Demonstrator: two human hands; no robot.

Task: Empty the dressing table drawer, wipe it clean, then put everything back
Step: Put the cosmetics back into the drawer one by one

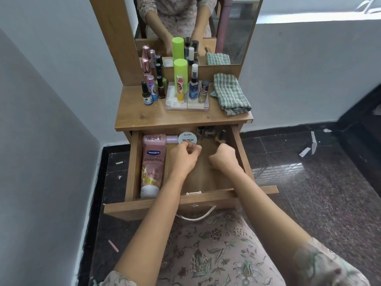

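Note:
The wooden drawer (134,162) is pulled out over my lap. A pink Vaseline tube (151,166) lies along its left side. A round white nail polish tub (187,137) sits at the back, with several small nail polish bottles (210,133) in the back right corner. My left hand (184,157) is curled at the tub's near edge, fingertips pinching its rim. My right hand (223,157) is a closed fist on the drawer floor just in front of the small bottles; whatever is inside the fist is hidden.
On the table top (144,116) stand several nail polish bottles (153,89), a green-capped bottle (180,79), a spray bottle (193,83) on a clear case (186,105), and a folded checked cloth (231,93). A mirror (226,27) rises behind. Walls flank both sides.

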